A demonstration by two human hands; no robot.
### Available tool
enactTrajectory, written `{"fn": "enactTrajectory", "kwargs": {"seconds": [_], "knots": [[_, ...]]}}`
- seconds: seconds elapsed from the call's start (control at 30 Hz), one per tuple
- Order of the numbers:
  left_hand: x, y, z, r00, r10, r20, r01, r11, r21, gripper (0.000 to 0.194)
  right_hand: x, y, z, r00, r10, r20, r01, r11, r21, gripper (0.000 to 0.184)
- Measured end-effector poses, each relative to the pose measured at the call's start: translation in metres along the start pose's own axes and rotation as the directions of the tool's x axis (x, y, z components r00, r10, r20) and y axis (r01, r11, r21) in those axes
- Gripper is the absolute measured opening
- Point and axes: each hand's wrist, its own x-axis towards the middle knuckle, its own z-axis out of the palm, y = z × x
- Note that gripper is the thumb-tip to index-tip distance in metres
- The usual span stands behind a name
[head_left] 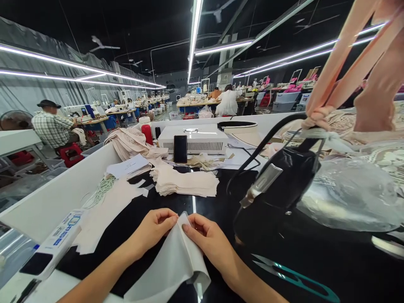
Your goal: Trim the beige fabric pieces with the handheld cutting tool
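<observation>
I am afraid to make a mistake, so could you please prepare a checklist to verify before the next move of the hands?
1. Right hand has a grip on the thin, white, pliable sheet: ok, pinching near its top.
2. Left hand has a grip on it too: ok, at the upper edge.
3. Sheet lies flat: not ok, it is raised and folded over.
4. Teal-handled metal snips are apart from both hands: ok, lying on the glossy black tabletop at right.
5. Layered stack of cream fabric pieces is apart from the hands: ok, beyond them.
6. Sheet's underside is clean: cannot tell, mostly hidden.
</observation>
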Motion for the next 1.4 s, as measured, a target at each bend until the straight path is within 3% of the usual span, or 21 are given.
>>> {"fn": "enactTrajectory", "kwargs": {"seconds": [1.07,1.4], "knots": [[-0.0029,-0.0029,-0.0014,0.996,0.074,-0.053,-0.07,0.996,0.062,0.047,0.0002,0.0002,0.0068,0.996,-0.08,-0.027,0.079,0.997,-0.017,0.021],[-0.005,-0.0012,-0.0018,0.996,0.089,-0.031,-0.087,0.993,0.075,0.06,0.0002,0.0028,0.0056,0.994,-0.099,-0.041,0.099,0.995,0.008,0.024]]}}
